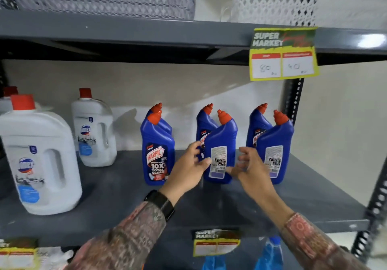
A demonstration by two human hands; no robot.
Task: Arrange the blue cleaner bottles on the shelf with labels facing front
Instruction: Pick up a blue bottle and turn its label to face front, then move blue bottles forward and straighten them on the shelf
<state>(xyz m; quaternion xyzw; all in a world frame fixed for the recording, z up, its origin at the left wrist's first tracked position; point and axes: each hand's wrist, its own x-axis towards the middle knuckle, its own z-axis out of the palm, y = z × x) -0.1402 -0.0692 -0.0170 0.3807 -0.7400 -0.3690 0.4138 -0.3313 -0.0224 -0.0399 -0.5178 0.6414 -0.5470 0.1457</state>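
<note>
Patterned sleeves reach in to the shelf. The left hand and right hand, fingers spread, flank the middle front bottle, thumbs touching it; no firm grip shows. Its back label faces out. The left bottle shows its front label.

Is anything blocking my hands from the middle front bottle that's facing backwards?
Nothing visible. The left hand and right hand flank the middle front bottle, fingers at its sides, with open shelf in front.
</note>
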